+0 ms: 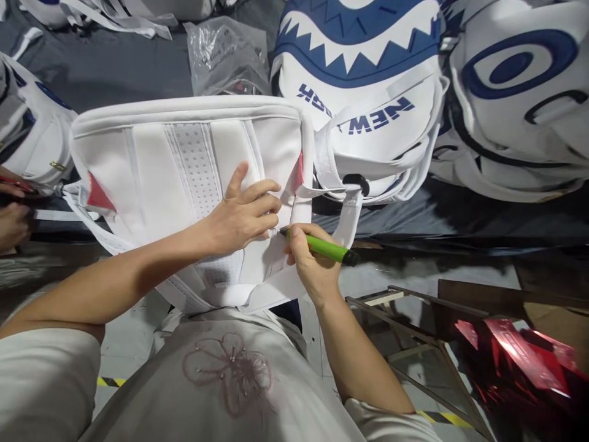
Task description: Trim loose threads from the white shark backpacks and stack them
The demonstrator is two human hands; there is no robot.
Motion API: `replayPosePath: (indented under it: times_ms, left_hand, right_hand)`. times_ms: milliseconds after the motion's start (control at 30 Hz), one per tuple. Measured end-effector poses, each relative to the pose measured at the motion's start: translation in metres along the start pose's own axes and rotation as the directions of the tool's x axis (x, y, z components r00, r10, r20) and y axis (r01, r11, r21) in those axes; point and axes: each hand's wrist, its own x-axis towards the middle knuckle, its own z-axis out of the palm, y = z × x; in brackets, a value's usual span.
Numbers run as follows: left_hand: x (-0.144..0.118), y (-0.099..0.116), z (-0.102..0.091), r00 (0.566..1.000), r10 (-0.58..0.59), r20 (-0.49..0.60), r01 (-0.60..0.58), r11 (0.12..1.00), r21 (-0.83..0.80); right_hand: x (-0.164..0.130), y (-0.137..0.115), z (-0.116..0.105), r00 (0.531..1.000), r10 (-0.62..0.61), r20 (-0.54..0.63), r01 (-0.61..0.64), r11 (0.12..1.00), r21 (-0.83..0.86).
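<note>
Backpack [184, 178], white, lies back panel up at the near edge of the dark worktop [115, 73], its lower end against the person's body. Left hand [243, 212] pressed flat on the panel, fingers loosely curled, gripping nothing. Right hand [309, 261] clenched around green pen [322, 247]; tip touches the panel just below the left fingertips, beside the white strap [347, 215]. Judgement: keep the left palm pinning the fabric taut near the tip, use short light strokes, keep the strap off the line. Printed shark-face bags [368, 67] lie beyond; plastic packet [225, 52] behind.
</note>
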Motion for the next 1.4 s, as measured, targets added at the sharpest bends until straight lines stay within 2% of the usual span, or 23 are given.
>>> replayPosePath:
  times_ms: [233,400,533,567,633,700,767,867,933,967,1000,1067,1133,1200,1300,1400]
  left_hand:
    - [0.008,-0.003,-0.008,0.997,-0.005,0.071,0.001,0.998,0.061]
    - [0.025,-0.010,-0.028,0.971,0.061,0.230,-0.105,0.977,0.186]
    - [0.037,-0.009,-0.039,0.948,0.069,0.312,-0.162,0.944,0.286]
    - [0.039,-0.008,-0.042,0.941,0.051,0.336,-0.158,0.941,0.298]
    - [0.043,-0.002,-0.054,0.928,-0.002,0.373,-0.121,0.945,0.304]
    - [0.044,0.010,-0.075,0.929,-0.052,0.365,-0.064,0.952,0.300]
    - [0.043,0.030,-0.104,0.952,-0.095,0.290,0.002,0.952,0.305]
    - [0.043,0.067,-0.146,0.967,-0.200,0.155,0.145,0.940,0.309]
    - [0.042,0.086,-0.156,0.952,-0.293,0.087,0.261,0.927,0.270]
    - [0.041,0.090,-0.153,0.938,-0.341,0.063,0.318,0.919,0.233]
    - [0.038,0.091,-0.145,0.920,-0.387,0.060,0.371,0.910,0.183]
    - [0.027,0.084,-0.117,0.876,-0.461,0.141,0.456,0.887,0.068]
    - [0.012,0.068,-0.086,0.843,-0.467,0.267,0.483,0.875,0.007]
    - [-0.005,0.053,-0.067,0.846,-0.435,0.308,0.446,0.894,0.038]
    - [-0.028,0.040,-0.069,0.898,-0.389,0.205,0.369,0.920,0.130]
    - [-0.037,0.037,-0.087,0.922,-0.334,0.196,0.329,0.942,0.059]
  right_hand:
    - [0.003,0.000,-0.002,1.000,-0.005,0.024,0.006,0.998,-0.058]
    - [0.008,-0.001,-0.004,1.000,-0.017,0.015,0.017,0.999,0.028]
    - [0.003,0.000,-0.012,0.996,0.035,0.079,-0.030,0.998,-0.061]
    - [0.000,-0.001,-0.014,0.997,0.018,0.074,-0.014,0.998,-0.055]
    - [-0.006,-0.009,-0.018,0.992,-0.106,0.066,0.106,0.994,0.004]
    - [-0.011,-0.027,-0.022,0.953,-0.291,0.090,0.288,0.957,0.045]
    - [-0.016,-0.054,-0.029,0.879,-0.461,0.123,0.461,0.887,0.030]
    - [-0.016,-0.100,-0.048,0.728,-0.664,0.170,0.679,0.733,-0.047]
    - [-0.009,-0.120,-0.059,0.611,-0.755,0.237,0.789,0.606,-0.103]
    - [-0.004,-0.123,-0.061,0.569,-0.773,0.280,0.820,0.559,-0.125]
    - [0.002,-0.122,-0.060,0.546,-0.771,0.328,0.835,0.530,-0.145]
    - [0.015,-0.105,-0.051,0.541,-0.722,0.430,0.836,0.519,-0.180]
    - [0.027,-0.079,-0.037,0.544,-0.661,0.516,0.829,0.517,-0.212]
    - [0.036,-0.056,-0.025,0.535,-0.645,0.546,0.837,0.495,-0.235]
    - [0.040,-0.042,-0.019,0.519,-0.671,0.529,0.852,0.457,-0.256]
    - [0.040,-0.043,-0.016,0.476,-0.690,0.545,0.877,0.416,-0.240]
